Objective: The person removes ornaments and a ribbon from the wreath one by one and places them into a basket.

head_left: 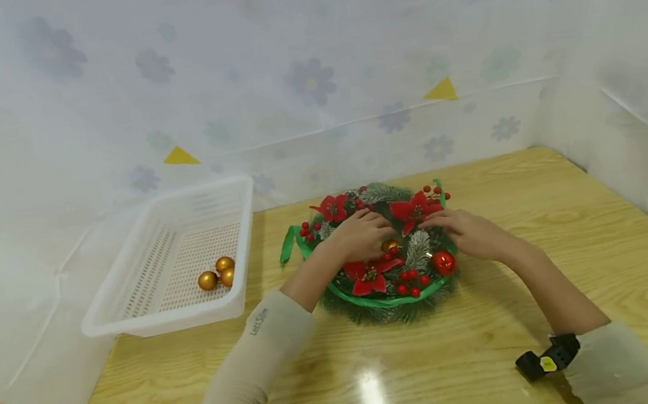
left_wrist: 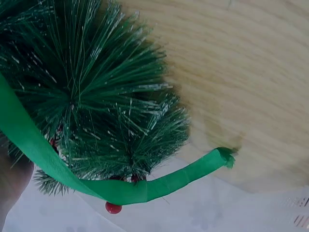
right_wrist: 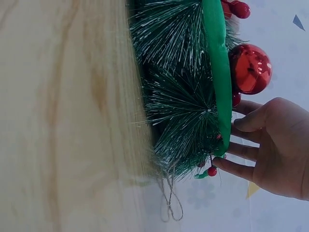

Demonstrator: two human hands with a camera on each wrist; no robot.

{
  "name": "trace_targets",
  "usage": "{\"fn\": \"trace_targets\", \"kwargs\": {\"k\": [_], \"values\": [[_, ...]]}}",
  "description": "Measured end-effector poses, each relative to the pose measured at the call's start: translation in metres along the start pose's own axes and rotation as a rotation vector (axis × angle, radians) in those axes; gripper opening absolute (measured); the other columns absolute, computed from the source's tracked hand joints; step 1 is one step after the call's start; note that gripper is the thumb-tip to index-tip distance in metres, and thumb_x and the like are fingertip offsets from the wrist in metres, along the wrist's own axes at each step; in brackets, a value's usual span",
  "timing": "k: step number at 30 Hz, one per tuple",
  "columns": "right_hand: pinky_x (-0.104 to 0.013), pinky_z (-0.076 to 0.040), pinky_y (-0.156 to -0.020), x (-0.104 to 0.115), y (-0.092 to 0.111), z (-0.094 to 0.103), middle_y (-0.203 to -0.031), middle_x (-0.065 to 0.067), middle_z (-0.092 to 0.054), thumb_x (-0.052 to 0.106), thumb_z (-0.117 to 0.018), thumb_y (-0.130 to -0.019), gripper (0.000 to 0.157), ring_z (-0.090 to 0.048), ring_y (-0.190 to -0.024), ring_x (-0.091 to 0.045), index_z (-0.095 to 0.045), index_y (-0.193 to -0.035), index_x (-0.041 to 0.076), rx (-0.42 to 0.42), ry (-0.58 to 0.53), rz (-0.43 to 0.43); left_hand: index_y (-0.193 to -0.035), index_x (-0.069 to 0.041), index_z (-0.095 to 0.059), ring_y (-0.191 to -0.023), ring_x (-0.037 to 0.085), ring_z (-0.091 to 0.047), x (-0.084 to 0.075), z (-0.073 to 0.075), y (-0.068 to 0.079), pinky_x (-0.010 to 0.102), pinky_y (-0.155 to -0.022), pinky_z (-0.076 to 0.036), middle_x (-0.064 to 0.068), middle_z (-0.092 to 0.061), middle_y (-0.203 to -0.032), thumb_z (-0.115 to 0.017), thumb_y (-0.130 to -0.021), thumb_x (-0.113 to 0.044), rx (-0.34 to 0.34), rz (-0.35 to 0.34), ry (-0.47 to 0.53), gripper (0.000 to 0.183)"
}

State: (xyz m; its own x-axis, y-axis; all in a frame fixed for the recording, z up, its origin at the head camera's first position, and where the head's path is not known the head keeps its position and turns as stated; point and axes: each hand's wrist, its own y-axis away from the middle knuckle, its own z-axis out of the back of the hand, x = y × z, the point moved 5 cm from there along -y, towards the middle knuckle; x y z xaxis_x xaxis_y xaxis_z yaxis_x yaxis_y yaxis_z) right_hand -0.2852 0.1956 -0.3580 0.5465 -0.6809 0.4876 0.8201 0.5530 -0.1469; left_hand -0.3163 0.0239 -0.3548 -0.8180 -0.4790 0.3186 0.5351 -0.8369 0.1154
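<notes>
Green wreath (head_left: 418,251) lies face-up

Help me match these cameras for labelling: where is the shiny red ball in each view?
Head: the red ball sits at the wreath's lower right, close to the right hand.
Left wrist: not in it; the small red thing near the bottom is a berry.
Right wrist: upper right, above the right hand.
Shared landmark: the green ribbon.
</notes>
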Motion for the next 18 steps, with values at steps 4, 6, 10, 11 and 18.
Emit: {"fn": "trace_targets", "kwargs": {"k": [4, 6, 10, 11, 18], "values": [[-0.031, -0.036, -0.056, 0.001, 0.0, 0.0, -0.128, -0.025, -0.046, -0.012, -0.035, -0.089, 0.043, -0.047, -0.09, -0.028, -0.054, -0.125, 0.0, -0.005, 0.009, 0.012, -0.126, -0.027, -0.056, -0.124, 0.015, -0.038, -0.002, -0.004, -0.003, 0.036, -0.108, -0.021, -0.005, -0.05, -0.13, -0.052, -0.093, -0.034, -0.022, -0.008, -0.003, 0.035], [-0.031, -0.036, -0.056, 0.0, 0.0, 0.0, -0.127, -0.025, -0.046, -0.012, -0.035, -0.089, 0.043, -0.047, -0.09, -0.028, -0.054, -0.125, 0.0, -0.006, 0.013, 0.012, -0.126, -0.028, -0.056, -0.125, 0.015, -0.037, -0.003, -0.005, -0.003, 0.036, -0.108, -0.02, -0.006, -0.049, -0.13, -0.052, -0.093, -0.036, -0.02, -0.002, -0.007, 0.035], [-0.033, -0.037, -0.061, 0.001, 0.0, 0.0, -0.128, -0.024, -0.046, -0.012, -0.035, -0.088, 0.043, -0.048, -0.092, -0.028, -0.054, -0.125, 0.0, -0.009, 0.021, 0.011, -0.127, -0.025, -0.055, -0.127, 0.016, -0.035, -0.001, -0.002, -0.003, 0.036, -0.108, -0.019, -0.004, -0.047, -0.133, -0.055, -0.09, -0.043, -0.024, 0.024, -0.022, 0.041], [-0.033, -0.037, -0.062, 0.001, 0.0, 0.0, -0.128, -0.024, -0.046, -0.012, -0.035, -0.088, 0.043, -0.048, -0.092, -0.028, -0.054, -0.125, 0.0, -0.009, 0.024, 0.01, -0.128, -0.025, -0.055, -0.128, 0.017, -0.034, 0.0, -0.001, -0.003, 0.036, -0.108, -0.019, -0.004, -0.046, -0.134, -0.055, -0.09, -0.044, -0.029, 0.031, -0.031, 0.043], [-0.032, -0.037, -0.058, 0.001, -0.001, 0.0, -0.128, -0.025, -0.045, -0.012, -0.034, -0.088, 0.044, -0.049, -0.089, -0.028, -0.053, -0.126, -0.002, -0.008, 0.013, 0.008, -0.121, -0.02, -0.057, -0.128, 0.02, -0.033, 0.005, 0.013, 0.0, 0.037, -0.108, -0.021, 0.0, -0.045, -0.134, -0.057, -0.087, -0.049, -0.156, 0.048, -0.072, 0.045]]}}
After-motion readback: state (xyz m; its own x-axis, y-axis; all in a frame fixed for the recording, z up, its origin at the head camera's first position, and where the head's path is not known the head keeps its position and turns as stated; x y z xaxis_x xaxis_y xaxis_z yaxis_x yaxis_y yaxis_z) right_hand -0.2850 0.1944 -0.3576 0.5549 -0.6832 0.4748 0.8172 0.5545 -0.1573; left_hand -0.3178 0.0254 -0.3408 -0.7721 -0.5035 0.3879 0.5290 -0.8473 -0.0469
